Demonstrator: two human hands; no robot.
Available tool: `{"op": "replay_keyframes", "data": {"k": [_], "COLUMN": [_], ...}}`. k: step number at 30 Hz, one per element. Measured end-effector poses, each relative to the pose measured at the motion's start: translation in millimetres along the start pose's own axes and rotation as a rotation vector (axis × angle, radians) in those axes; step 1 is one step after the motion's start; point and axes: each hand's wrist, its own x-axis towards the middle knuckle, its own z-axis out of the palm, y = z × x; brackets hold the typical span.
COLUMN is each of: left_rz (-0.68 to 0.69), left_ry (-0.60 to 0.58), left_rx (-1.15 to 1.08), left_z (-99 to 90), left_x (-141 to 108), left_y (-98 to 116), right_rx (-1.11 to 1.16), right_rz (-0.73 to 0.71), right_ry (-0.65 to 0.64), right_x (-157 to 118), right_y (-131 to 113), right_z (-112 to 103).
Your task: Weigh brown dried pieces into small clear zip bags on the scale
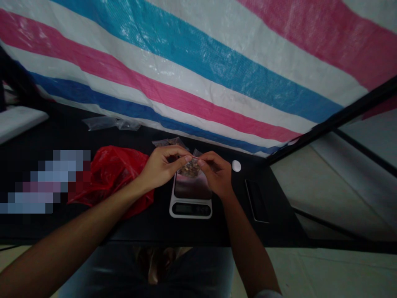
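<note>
A small clear plastic bag (190,169) with brownish bits inside is pinched at its top edge between my two hands. My left hand (164,165) grips the bag's left side with thumb and fingers, and my right hand (217,171) grips its right side. Under the bag lies a white kitchen scale (191,210) with a shiny plate; its display digits are too dim to read. A crumpled red plastic bag (119,169) rests beside my left wrist. Behind my left hand lie more small filled bags (161,142).
Flat clear bags (108,123) lie at the back left of the black table (198,231). To the right are a round white object (236,166) and a dark phone-like object (257,200). A striped sheet (186,82) hangs behind.
</note>
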Motion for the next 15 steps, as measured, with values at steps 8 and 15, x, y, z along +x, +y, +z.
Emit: {"op": "replay_keyframes", "data": {"k": [8, 15], "left_rz": [-0.010, -0.073], "left_ry": [0.008, 0.139], "left_rx": [0.024, -0.058], "left_z": [-2.0, -8.5], "left_x": [0, 7], "left_y": [-4, -3], "right_rx": [0.033, -0.038], "right_rz": [-0.018, 0.058], "right_ry": [0.012, 0.418], "right_x": [1, 12], "right_y": [-4, 10], "right_z": [-2, -22]}}
